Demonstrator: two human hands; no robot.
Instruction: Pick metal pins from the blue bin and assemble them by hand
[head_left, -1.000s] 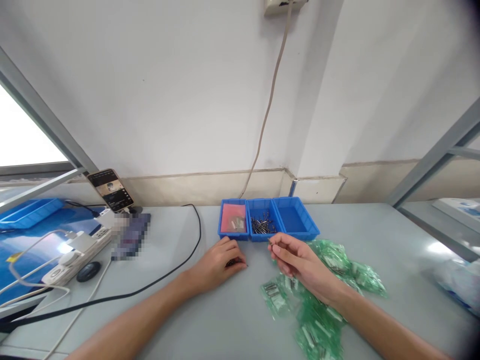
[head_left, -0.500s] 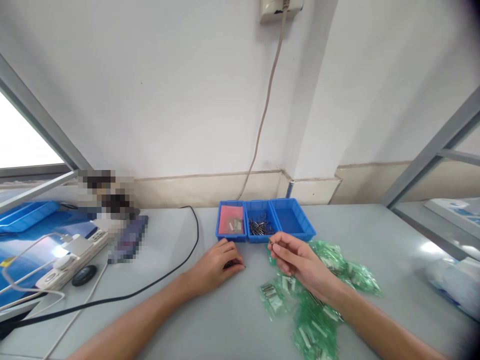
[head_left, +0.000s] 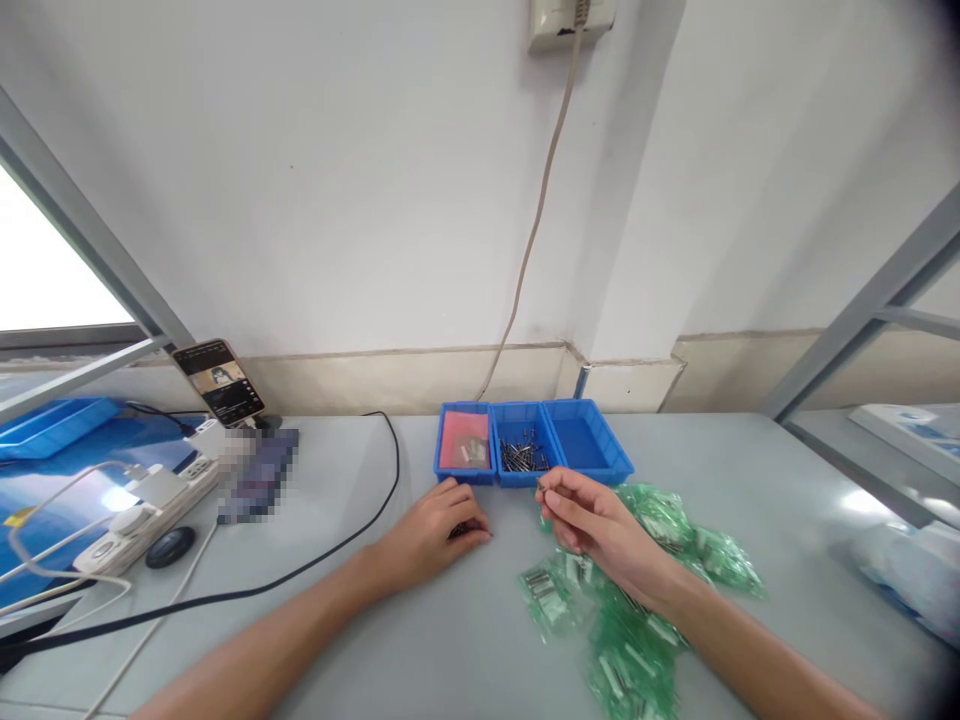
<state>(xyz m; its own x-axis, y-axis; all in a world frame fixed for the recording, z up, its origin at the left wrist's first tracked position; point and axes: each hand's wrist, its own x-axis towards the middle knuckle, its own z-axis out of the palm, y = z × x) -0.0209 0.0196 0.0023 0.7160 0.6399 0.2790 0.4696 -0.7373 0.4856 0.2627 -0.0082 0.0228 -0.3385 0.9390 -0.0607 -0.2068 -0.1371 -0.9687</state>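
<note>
My left hand (head_left: 435, 535) rests on the grey table in front of the blue bins, its fingers curled around small dark metal pieces (head_left: 463, 526). My right hand (head_left: 585, 515) is raised before the middle bin, thumb and forefinger pinching a small piece, too small to make out. The middle bin (head_left: 524, 479) holds many thin metal pins (head_left: 523, 455). In the left bin (head_left: 464, 477) lie a pink sheet (head_left: 455, 430) and a clear bag of small parts. The right bin (head_left: 585, 441) shows a bare blue bottom. Green plastic bags (head_left: 634, 650) with metal pieces lie beneath and around my right forearm.
A black cable (head_left: 300, 575) curves across the table's left side. Beyond it are a power strip (head_left: 161, 512), a black mouse (head_left: 170, 547) and a propped phone (head_left: 219, 382). At the right edge lies a clear plastic bag (head_left: 911, 570).
The camera view has shifted slightly. Both hands keep nearly the same pose and place. The phone at the left, blurred out before, now shows clearly.
</note>
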